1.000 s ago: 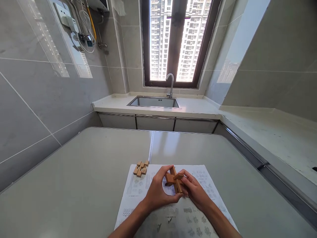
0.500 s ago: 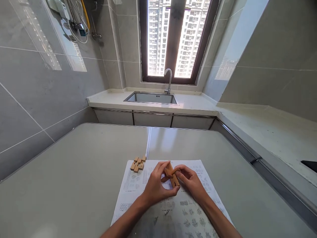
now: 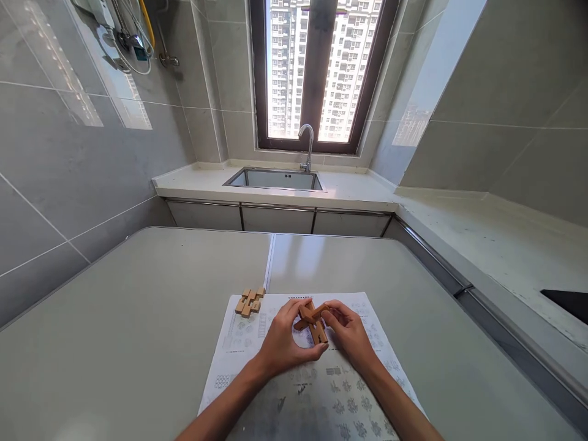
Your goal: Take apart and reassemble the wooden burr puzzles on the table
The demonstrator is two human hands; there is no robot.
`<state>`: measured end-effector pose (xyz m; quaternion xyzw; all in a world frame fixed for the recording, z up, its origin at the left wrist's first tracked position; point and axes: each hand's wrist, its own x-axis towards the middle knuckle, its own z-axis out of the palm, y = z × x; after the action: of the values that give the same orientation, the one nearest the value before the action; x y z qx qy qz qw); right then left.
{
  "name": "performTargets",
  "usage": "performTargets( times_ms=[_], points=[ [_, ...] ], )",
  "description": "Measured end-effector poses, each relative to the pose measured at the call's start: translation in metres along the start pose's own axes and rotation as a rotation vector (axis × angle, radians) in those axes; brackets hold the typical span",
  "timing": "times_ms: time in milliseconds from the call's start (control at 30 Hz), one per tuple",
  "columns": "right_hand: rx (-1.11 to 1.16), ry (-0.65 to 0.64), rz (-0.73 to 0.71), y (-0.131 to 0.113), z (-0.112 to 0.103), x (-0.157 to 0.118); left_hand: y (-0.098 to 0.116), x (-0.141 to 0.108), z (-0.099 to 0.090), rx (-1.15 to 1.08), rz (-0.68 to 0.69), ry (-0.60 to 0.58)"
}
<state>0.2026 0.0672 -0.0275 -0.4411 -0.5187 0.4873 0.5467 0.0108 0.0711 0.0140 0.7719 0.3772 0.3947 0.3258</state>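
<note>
Over the printed sheet (image 3: 229,361), my left hand (image 3: 285,340) grips a few wooden puzzle pieces (image 3: 318,332), thumb at the near end and fingers at the far end. The pieces cross one another, and the nearest one carries a dark mark. My right hand (image 3: 348,331) pinches a wooden puzzle stick (image 3: 320,310) that meets the crossed pieces from the right. How deep it sits among them is hidden. At the sheet's far left corner lies a cluster of notched wooden pieces (image 3: 250,301), apart from both hands.
The sheet lies on a pale table (image 3: 138,343) with a seam (image 3: 269,263) running away from me. Beyond the table are a white counter (image 3: 358,190), a sink (image 3: 275,179) and a faucet (image 3: 309,147) beneath a window. Another counter (image 3: 496,245) runs along the right.
The view has shifted slightly, so everything sits a little further left. The wooden stick in my right hand has tilted against the crossed pieces; both hands keep their grip.
</note>
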Motion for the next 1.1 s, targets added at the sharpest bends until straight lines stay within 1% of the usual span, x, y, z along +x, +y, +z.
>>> performTargets(
  times_ms=[200,300,400,467,567,633,667,800,867,933,1033,1100],
  points=[
    [-0.019,0.022,0.0,0.0,0.003,-0.001,-0.001,0.0,-0.005,-0.034,-0.018,-0.013],
    [0.016,0.012,0.03,-0.005,0.005,0.0,-0.003,0.0,-0.003,-0.063,-0.09,0.022],
    [0.02,-0.003,0.046,-0.009,0.006,0.002,-0.011,0.001,-0.002,-0.166,-0.186,0.067],
    [0.008,-0.036,0.051,-0.01,0.007,0.002,-0.017,0.002,-0.001,-0.265,-0.218,0.081],
    [0.066,-0.138,0.091,-0.009,0.008,0.001,-0.023,0.002,-0.001,-0.369,-0.222,0.081],
    [0.166,-0.188,0.151,-0.008,0.008,0.0,-0.022,0.002,-0.001,-0.368,-0.211,0.074],
    [0.229,-0.188,0.186,-0.008,0.008,0.0,-0.02,0.001,-0.001,-0.344,-0.201,0.071],
    [0.438,-0.111,0.295,-0.009,0.004,0.001,-0.008,-0.001,-0.001,-0.205,-0.137,0.044],
    [0.485,-0.075,0.311,-0.009,0.001,0.003,-0.004,-0.001,-0.001,-0.168,-0.119,0.04],
    [0.523,-0.033,0.294,-0.008,-0.002,0.005,-0.004,-0.002,0.0,-0.157,-0.128,0.043],
    [0.538,0.086,0.237,-0.004,-0.007,0.009,-0.008,0.0,0.002,-0.229,-0.196,0.06],
    [0.487,0.19,0.201,0.0,-0.009,0.01,-0.013,0.002,0.002,-0.367,-0.279,0.093]
  ],
)
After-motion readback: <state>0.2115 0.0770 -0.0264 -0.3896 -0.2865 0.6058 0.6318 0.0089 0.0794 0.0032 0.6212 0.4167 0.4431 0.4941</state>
